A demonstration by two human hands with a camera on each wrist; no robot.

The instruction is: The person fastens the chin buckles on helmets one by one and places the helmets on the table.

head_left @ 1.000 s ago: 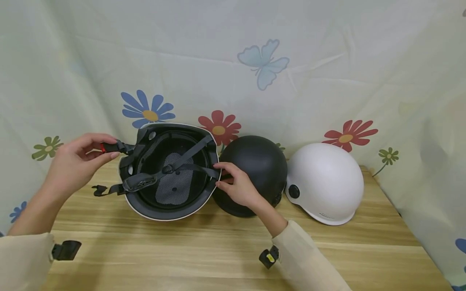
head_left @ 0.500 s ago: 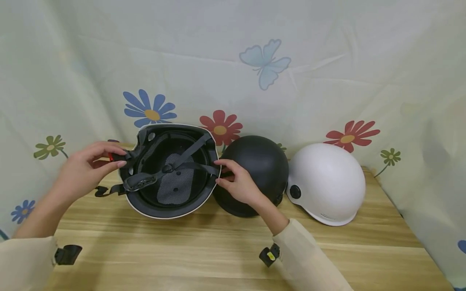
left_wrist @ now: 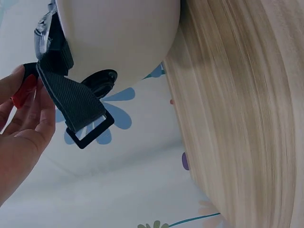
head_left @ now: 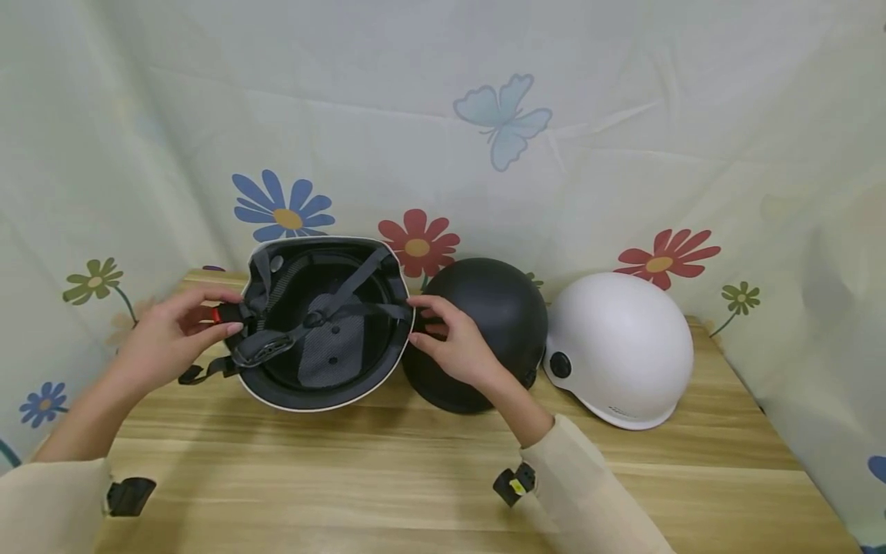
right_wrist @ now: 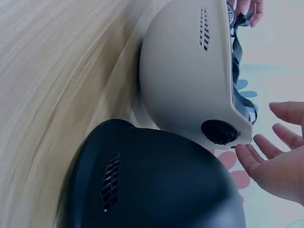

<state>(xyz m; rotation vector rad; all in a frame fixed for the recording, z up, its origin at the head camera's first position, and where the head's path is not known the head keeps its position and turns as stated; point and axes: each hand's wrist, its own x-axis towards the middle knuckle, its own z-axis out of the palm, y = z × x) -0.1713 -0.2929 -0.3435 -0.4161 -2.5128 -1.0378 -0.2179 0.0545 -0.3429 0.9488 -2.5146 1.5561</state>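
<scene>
An upturned helmet (head_left: 321,398) with a pale shell and black lining leans back at the left of the head view. Webbing straps (head_left: 367,273) cross its hollow. My left hand (head_left: 162,338) pinches a black buckle with a red button (head_left: 225,313) between thumb and fingers, at the helmet's left edge. A loose strap end with a hook-like tip (head_left: 197,373) hangs below it. Over at the right rim, my right hand (head_left: 457,342) rests its fingertips on the edge; in the right wrist view its fingers (right_wrist: 268,146) are loosely spread, not wrapped round anything.
A black helmet (head_left: 494,331), dome up, stands just behind my right hand. Beside it sits a white helmet (head_left: 619,338). All rest on a wooden table (head_left: 346,485), with a flower-printed curtain (head_left: 388,100) behind.
My left hand has brought the buckle right and down, close against the helmet's left edge. The upturned helmet has shifted and turned slightly. My right hand stays at the rim.
</scene>
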